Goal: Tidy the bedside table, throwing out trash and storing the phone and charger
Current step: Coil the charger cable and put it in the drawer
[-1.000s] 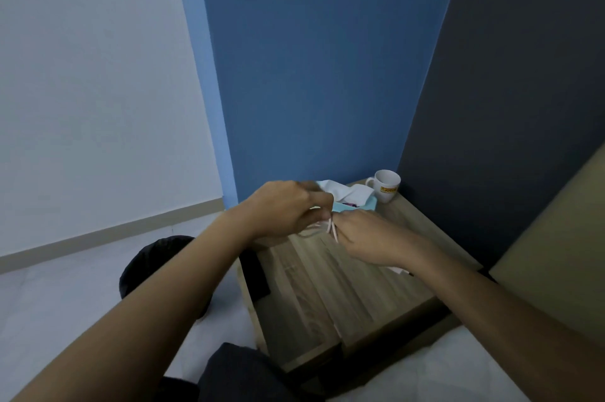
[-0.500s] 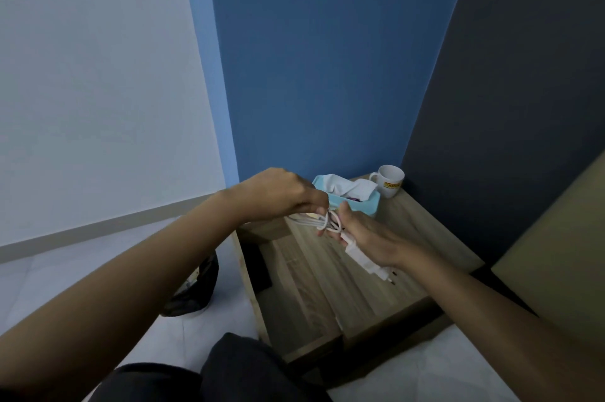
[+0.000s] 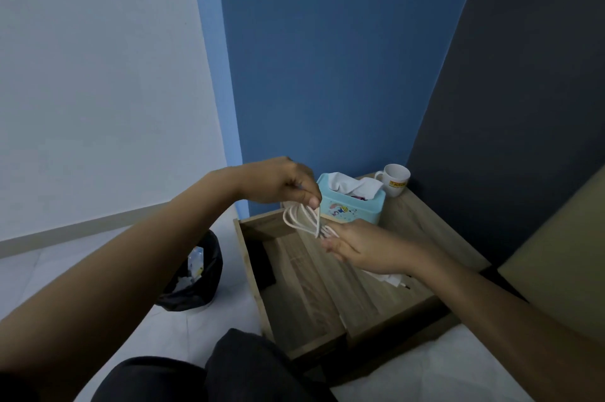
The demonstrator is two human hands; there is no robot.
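Observation:
My left hand (image 3: 278, 184) pinches the looped white charger cable (image 3: 299, 216) above the wooden bedside table (image 3: 422, 234). My right hand (image 3: 363, 246) holds the other end of the same cable, and the white plug (image 3: 397, 280) shows under its wrist. Both hands hover over the open drawer (image 3: 294, 287) at the table's left side. A dark flat thing, maybe the phone (image 3: 263, 262), lies in the drawer's left part.
A turquoise tissue box (image 3: 348, 207) and a white mug (image 3: 394, 179) stand at the back of the table. A black-lined trash bin (image 3: 196, 274) with rubbish sits on the floor to the left. A bed edge (image 3: 553, 254) lies to the right.
Both hands have risen slightly and moved apart, showing the cable gathered into loops. The left hand lifted the loops higher. The trash bin has come fully into view.

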